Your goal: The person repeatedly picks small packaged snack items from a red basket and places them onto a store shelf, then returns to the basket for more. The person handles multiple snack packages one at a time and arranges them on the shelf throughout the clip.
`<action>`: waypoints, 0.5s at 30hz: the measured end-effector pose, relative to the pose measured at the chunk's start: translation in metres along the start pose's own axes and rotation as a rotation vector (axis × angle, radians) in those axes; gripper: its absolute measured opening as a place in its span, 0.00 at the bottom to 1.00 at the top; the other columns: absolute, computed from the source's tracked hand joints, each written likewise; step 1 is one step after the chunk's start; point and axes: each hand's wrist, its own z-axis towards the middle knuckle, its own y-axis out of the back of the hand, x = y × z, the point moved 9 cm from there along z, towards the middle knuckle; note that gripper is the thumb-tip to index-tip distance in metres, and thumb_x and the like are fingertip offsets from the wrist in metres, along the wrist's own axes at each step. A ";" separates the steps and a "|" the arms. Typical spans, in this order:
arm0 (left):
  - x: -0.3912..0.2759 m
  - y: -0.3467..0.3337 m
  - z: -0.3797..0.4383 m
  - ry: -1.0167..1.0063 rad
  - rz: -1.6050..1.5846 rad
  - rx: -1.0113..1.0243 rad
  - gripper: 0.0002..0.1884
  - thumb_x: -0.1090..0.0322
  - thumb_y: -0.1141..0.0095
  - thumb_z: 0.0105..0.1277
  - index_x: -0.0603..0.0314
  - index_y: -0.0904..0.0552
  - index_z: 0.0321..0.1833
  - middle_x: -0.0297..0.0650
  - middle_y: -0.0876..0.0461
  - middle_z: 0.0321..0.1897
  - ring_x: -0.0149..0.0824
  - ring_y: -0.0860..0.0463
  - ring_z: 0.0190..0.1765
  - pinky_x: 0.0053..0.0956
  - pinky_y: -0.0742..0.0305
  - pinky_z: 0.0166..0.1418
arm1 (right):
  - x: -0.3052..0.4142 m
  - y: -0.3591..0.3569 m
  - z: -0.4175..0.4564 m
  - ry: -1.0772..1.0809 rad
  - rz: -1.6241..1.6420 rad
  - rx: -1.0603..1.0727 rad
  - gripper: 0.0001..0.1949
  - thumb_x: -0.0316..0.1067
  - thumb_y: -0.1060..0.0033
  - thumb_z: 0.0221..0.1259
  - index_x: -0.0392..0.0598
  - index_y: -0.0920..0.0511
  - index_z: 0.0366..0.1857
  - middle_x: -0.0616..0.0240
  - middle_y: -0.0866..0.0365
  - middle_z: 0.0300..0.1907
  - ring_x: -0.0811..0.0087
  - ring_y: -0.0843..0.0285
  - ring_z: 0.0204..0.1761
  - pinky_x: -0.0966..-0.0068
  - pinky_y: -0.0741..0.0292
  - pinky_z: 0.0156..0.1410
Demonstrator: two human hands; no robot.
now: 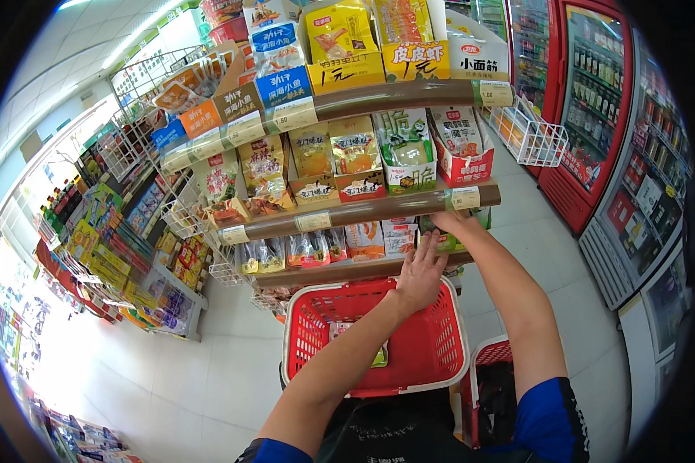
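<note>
My left hand (421, 275) lies palm down with straight fingers, its fingertips against the front of a green snack box (445, 243) on the lower shelf. My right hand (456, 224) reaches in just under the edge of the shelf above, over the same green packets. Its fingertips are hidden, so what they hold cannot be told. Beneath my left forearm sits a red plastic shopping basket (423, 347) with a white rim. A green packet (380, 357) and a pale packet (340, 330) lie inside it, partly covered by the arm.
Brown-edged shelves (382, 208) carry several rows of boxed snack packets. A second red basket (492, 350) with dark contents stands low at the right. A wire basket (527, 130) juts from the shelf's right side. Red-framed drinks fridges (591, 87) line the right; another snack rack (145, 260) stands left.
</note>
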 end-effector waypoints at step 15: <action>0.004 0.013 0.003 0.095 -0.112 0.051 0.33 0.63 0.37 0.59 0.60 0.31 0.69 0.56 0.45 0.75 0.55 0.48 0.78 0.53 0.40 0.75 | 0.010 0.012 -0.009 -0.073 0.046 0.230 0.23 0.46 0.52 0.63 0.52 0.27 0.62 0.55 0.28 0.66 0.54 0.33 0.69 0.58 0.36 0.72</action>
